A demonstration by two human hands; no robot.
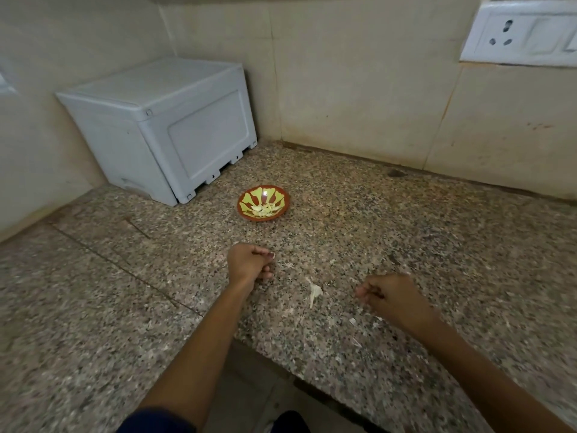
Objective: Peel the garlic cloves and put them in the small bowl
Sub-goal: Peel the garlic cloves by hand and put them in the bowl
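Low in the frame, the left hand rests on the speckled granite surface with fingers curled; whether they hold anything cannot be told. At lower right, the right hand has curled fingers, apparently empty. Garlic peel lies between them. Beyond, at centre, the small bowl holds peeled garlic cloves. A grey box stands upper left.

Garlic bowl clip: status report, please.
Left hand and right hand curled above the counter, contents unclear. Peeled cloves in small bowl. Peel scrap between hands; nothing blocking.
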